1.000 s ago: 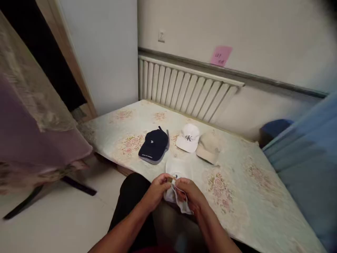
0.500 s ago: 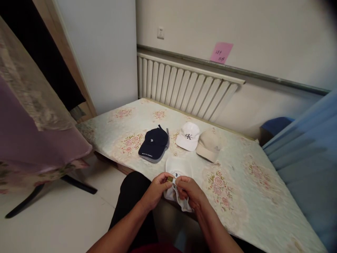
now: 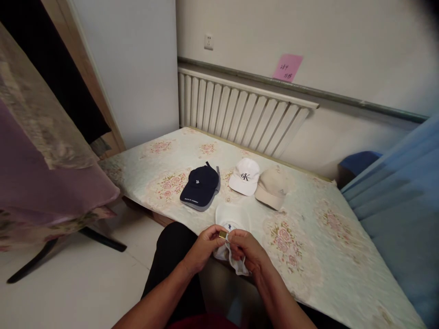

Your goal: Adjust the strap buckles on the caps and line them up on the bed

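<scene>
At the near edge of the flowered bed cover lies a white cap (image 3: 230, 214) with a small dark logo, its back strap side toward me. My left hand (image 3: 205, 246) is closed, pinching a gold metal buckle (image 3: 222, 234) at the strap. Close beside it, my right hand (image 3: 247, 246) is closed with thumb and finger on the white strap next to the buckle. Part of the cap is hidden behind my hands. Beyond are a navy cap (image 3: 200, 185), a white cap with black CK letters (image 3: 245, 176) and a beige cap (image 3: 272, 187).
The flowered bed cover (image 3: 329, 256) stretches under the caps to a white radiator (image 3: 233, 103) along the wall. Clothes on a rack (image 3: 44, 137) hang at left. A blue curtain (image 3: 408, 196) borders the right, with a blue object (image 3: 358, 162) behind it.
The gold buckle has tilted slightly in my left fingers and shows more of its face. Both hands stay at the strap, and the other caps lie as before.
</scene>
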`<state>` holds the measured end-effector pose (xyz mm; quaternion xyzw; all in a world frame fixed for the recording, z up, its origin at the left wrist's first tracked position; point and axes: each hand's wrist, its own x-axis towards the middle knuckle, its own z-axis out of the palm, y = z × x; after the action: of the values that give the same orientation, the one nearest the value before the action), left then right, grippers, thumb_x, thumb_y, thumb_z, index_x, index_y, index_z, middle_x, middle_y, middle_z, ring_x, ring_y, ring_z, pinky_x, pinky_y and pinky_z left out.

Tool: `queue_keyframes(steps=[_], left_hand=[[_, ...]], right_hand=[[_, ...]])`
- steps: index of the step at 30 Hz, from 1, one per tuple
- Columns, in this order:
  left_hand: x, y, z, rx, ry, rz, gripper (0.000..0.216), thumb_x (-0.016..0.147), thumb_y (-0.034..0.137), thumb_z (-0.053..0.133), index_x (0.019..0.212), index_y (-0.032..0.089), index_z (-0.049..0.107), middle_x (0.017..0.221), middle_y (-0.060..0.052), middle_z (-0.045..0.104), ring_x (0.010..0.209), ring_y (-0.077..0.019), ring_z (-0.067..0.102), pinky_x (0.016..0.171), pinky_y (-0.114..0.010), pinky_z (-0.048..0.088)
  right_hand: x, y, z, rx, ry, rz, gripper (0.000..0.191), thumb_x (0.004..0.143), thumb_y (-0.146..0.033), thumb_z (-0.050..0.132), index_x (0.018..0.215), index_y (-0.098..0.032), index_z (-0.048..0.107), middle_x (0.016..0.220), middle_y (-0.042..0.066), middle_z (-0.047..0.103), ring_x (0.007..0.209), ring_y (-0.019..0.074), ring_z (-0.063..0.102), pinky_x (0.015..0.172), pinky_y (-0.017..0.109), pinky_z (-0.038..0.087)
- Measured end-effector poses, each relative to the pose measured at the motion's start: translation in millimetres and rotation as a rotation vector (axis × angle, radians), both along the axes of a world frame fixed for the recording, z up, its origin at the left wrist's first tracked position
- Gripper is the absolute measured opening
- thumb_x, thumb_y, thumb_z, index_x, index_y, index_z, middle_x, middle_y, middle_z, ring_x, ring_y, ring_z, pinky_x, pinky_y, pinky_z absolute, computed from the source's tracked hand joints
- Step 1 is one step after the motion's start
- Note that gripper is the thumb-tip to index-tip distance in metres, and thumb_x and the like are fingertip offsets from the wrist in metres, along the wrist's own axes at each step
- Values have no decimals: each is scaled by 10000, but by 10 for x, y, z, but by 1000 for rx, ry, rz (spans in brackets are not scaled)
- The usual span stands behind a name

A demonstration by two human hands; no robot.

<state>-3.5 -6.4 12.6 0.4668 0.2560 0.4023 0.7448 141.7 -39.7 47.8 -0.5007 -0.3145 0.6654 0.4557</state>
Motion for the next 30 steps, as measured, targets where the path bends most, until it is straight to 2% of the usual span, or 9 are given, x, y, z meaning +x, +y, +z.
queue_keyframes(steps=[6,17,25,30], left_hand=[[-5,-14,23,-1,31,-15,217,722,253,683,909,160,622,775,16,598,720,-111,513,678,-210,359],[58,-39,-30,-33,42,58,210,698,209,659,900,157,641,790,2,616,740,-128,528,707,-225,374],[70,-61,-22,-55,47,77,192,692,221,654,874,168,631,765,16,604,711,-121,519,682,-221,366],[72,-68,10,-4,75,82,165,714,228,642,862,159,626,787,6,604,757,-132,522,719,-229,371]], right_hand=[[-14,-20,25,16,57,-8,167,599,-251,642,531,-176,510,345,-95,387,305,32,231,352,204,186],[27,-31,-125,17,111,5,229,606,-306,696,556,-168,520,371,-88,405,314,34,253,362,204,193],[2,-31,-131,12,69,4,245,593,-314,695,531,-182,498,344,-85,389,312,47,269,362,213,185],[-34,-25,-123,37,43,-20,271,603,-349,688,525,-186,486,345,-86,387,306,46,267,365,216,199]])
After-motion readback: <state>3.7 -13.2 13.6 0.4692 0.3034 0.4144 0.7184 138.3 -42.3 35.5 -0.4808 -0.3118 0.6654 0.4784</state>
